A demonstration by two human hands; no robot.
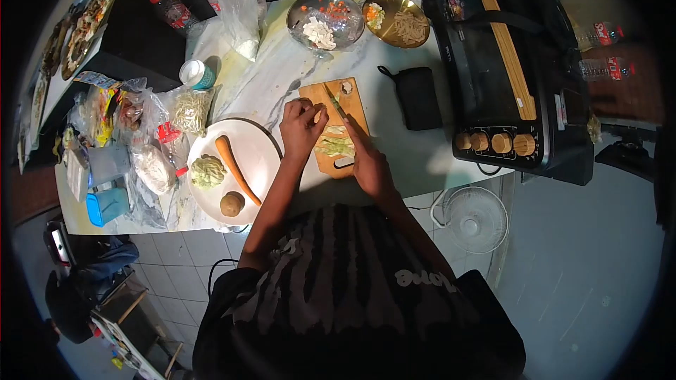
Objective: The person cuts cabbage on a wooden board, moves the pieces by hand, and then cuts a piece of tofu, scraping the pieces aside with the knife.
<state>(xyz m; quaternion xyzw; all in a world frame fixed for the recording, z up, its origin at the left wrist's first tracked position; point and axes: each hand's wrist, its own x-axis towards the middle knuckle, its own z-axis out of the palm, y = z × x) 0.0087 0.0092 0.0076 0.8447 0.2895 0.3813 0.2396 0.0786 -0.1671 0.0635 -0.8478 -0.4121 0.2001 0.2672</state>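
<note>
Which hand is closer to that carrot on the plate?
Left. The left hand is beyond and right of the carrot, at the cutting board; the right hand, holding the knife, is farther right.

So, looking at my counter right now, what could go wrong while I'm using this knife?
Your left hand is close to the knife in your right hand, so a slip might cut your fingers.
Chopped cabbage lies loose on the cutting board and could get pushed off.
The plate sits near the marble counter's front edge, beside your left forearm; a bump might tip it.
</note>
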